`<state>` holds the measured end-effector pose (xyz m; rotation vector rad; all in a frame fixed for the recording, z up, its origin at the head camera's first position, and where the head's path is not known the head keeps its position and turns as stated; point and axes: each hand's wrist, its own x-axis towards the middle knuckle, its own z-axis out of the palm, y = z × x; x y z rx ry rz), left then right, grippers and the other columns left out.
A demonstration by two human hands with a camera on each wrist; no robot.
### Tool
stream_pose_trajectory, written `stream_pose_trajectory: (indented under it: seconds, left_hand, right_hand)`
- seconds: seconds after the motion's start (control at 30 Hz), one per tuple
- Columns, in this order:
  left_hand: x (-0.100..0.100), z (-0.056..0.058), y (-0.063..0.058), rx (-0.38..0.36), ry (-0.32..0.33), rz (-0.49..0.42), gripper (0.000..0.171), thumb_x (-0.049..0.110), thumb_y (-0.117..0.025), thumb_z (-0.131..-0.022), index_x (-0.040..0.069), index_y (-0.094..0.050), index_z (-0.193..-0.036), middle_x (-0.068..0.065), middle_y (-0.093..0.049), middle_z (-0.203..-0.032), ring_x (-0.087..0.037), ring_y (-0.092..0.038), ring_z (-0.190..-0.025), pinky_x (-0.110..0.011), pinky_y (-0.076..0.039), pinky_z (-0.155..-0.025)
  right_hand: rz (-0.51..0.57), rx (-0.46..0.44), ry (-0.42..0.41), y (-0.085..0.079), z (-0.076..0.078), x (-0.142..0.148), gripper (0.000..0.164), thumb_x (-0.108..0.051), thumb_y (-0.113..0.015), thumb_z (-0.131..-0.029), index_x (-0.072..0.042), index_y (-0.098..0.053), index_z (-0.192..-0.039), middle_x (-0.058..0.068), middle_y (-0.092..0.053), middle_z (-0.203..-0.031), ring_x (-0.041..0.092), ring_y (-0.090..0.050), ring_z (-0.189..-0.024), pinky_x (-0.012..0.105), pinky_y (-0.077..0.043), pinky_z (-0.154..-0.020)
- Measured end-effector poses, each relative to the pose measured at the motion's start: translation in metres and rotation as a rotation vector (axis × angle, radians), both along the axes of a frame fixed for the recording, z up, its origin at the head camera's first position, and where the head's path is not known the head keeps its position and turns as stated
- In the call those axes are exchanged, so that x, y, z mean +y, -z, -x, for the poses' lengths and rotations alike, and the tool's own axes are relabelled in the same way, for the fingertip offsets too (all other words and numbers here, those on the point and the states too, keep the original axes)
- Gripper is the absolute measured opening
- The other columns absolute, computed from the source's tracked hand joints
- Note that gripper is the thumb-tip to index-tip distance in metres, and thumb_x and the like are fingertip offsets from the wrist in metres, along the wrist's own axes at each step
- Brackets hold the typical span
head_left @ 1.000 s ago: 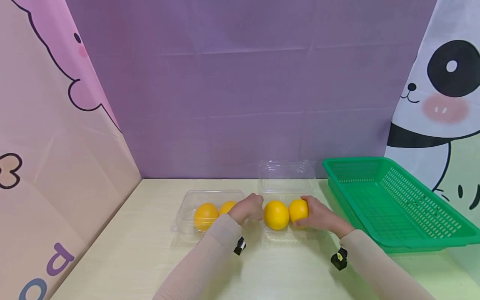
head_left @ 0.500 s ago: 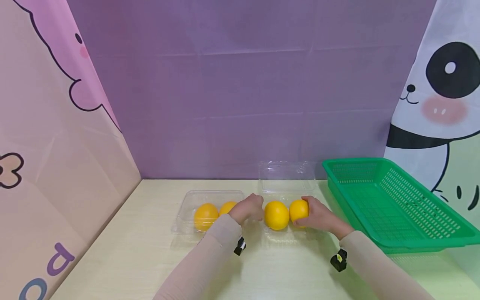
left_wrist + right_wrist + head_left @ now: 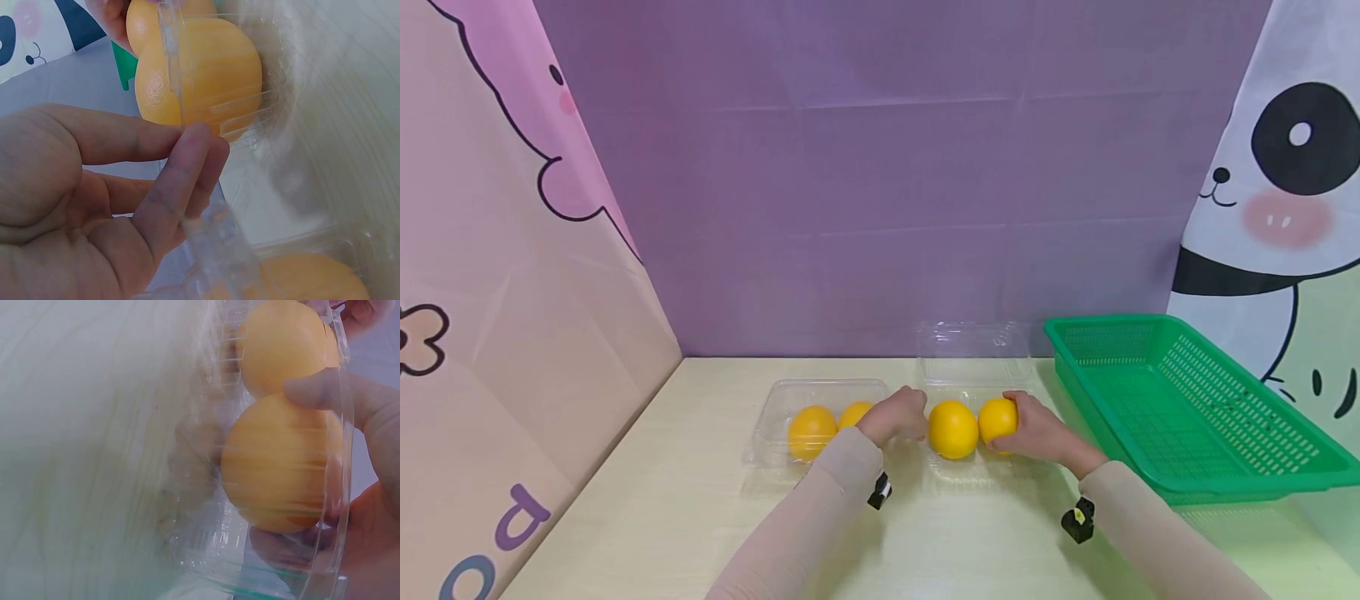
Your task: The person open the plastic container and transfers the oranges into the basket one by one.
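Note:
In the head view an open clear plastic clamshell box [image 3: 974, 352] stands on the table with its lid raised at the back. Two oranges sit side by side in it, the left orange [image 3: 953, 430] and the right orange [image 3: 997, 422]. My right hand [image 3: 1043, 432] grips the right orange, thumb and fingers curled round it inside the box wall [image 3: 345, 462]. My left hand [image 3: 897, 415] pinches the box's left rim, thumb against fingertips [image 3: 199, 139]. Left of that hand lies a second clear box [image 3: 775, 417] with its lid down over two oranges [image 3: 812, 433], partly hidden by the left arm.
A green plastic basket [image 3: 1150, 433] stands at the right, close to my right forearm. The pale table [image 3: 647, 500] ends at a purple backdrop [image 3: 850, 208]. Printed cloth panels flank both sides.

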<state>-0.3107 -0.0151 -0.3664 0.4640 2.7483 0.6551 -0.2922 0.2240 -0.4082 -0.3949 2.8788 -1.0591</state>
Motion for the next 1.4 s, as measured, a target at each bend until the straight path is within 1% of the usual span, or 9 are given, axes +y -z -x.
stream_pose_trajectory:
  seconds: [0.2, 0.33, 0.47, 0.63, 0.9, 1.13, 1.3, 1.4]
  left_hand:
    - [0.001, -0.002, -0.001, 0.008, 0.002, 0.008, 0.015, -0.007, -0.068, -0.081, -0.001, -0.059, -0.091, -0.011, -0.052, -0.084, -0.023, -0.045, -0.074, -0.031, -0.041, -0.065]
    - [0.002, -0.004, -0.004, -0.005, -0.01, 0.007, 0.015, -0.006, -0.068, -0.082, -0.001, -0.06, -0.093, -0.011, -0.053, -0.086, -0.023, -0.046, -0.075, -0.032, -0.042, -0.067]
    - [0.001, -0.004, -0.004, -0.021, -0.023, -0.003, 0.017, -0.005, -0.068, -0.083, -0.001, -0.06, -0.097, -0.012, -0.053, -0.09, -0.025, -0.048, -0.078, -0.033, -0.043, -0.069]
    - [0.001, -0.003, -0.003, -0.027, -0.025, -0.009, 0.017, -0.005, -0.068, -0.083, -0.001, -0.06, -0.097, -0.013, -0.053, -0.091, -0.025, -0.048, -0.079, -0.034, -0.044, -0.07]
    - [0.001, -0.003, -0.003, -0.029, -0.029, -0.011, 0.018, -0.004, -0.068, -0.083, -0.002, -0.06, -0.099, -0.012, -0.053, -0.094, -0.026, -0.048, -0.081, -0.035, -0.044, -0.073]
    - [0.001, -0.005, -0.005, -0.03, -0.028, -0.009, 0.015, -0.005, -0.068, -0.083, -0.001, -0.059, -0.094, -0.011, -0.052, -0.087, -0.024, -0.047, -0.078, -0.033, -0.043, -0.07]
    - [0.002, -0.004, -0.004, -0.029, -0.03, -0.002, 0.015, -0.004, -0.068, -0.083, -0.001, -0.06, -0.094, -0.011, -0.053, -0.089, -0.025, -0.048, -0.079, -0.034, -0.044, -0.072]
    - [0.002, -0.003, -0.003, -0.025, -0.027, -0.005, 0.015, -0.005, -0.068, -0.082, 0.0, -0.059, -0.093, -0.011, -0.053, -0.088, -0.024, -0.047, -0.078, -0.033, -0.044, -0.071]
  right_hand:
    - [0.001, 0.003, -0.002, 0.001, 0.0, 0.001, 0.091, -0.026, -0.083, -0.076, 0.016, -0.034, -0.141, 0.028, -0.05, -0.131, 0.037, -0.054, -0.109, 0.056, -0.046, -0.097]
    - [0.0, 0.014, -0.006, 0.001, 0.001, 0.002, 0.091, -0.025, -0.082, -0.076, 0.017, -0.034, -0.141, 0.028, -0.05, -0.13, 0.038, -0.054, -0.108, 0.057, -0.046, -0.097]
    - [-0.007, 0.024, -0.008, 0.0, 0.002, 0.003, 0.09, -0.026, -0.081, -0.077, 0.017, -0.034, -0.141, 0.028, -0.05, -0.129, 0.038, -0.054, -0.107, 0.056, -0.046, -0.097]
    - [-0.003, 0.022, 0.003, -0.004, 0.001, 0.004, 0.09, -0.026, -0.081, -0.077, 0.016, -0.034, -0.141, 0.028, -0.05, -0.129, 0.037, -0.054, -0.106, 0.056, -0.048, -0.096]
    - [0.021, 0.068, -0.004, -0.008, 0.003, 0.006, 0.087, -0.023, -0.081, -0.077, 0.017, -0.035, -0.139, 0.029, -0.051, -0.127, 0.037, -0.055, -0.104, 0.054, -0.05, -0.093]
    - [0.053, 0.099, -0.01, -0.016, 0.007, 0.009, 0.088, -0.02, -0.082, -0.077, 0.019, -0.033, -0.139, 0.032, -0.05, -0.126, 0.038, -0.057, -0.102, 0.054, -0.051, -0.091]
    - [0.057, 0.115, -0.018, -0.024, 0.007, 0.011, 0.089, -0.021, -0.081, -0.078, 0.019, -0.032, -0.14, 0.034, -0.049, -0.127, 0.039, -0.057, -0.102, 0.054, -0.051, -0.091]
    - [0.047, 0.116, -0.011, -0.028, 0.008, 0.012, 0.089, -0.022, -0.081, -0.078, 0.019, -0.032, -0.14, 0.032, -0.05, -0.127, 0.037, -0.057, -0.1, 0.053, -0.052, -0.09]
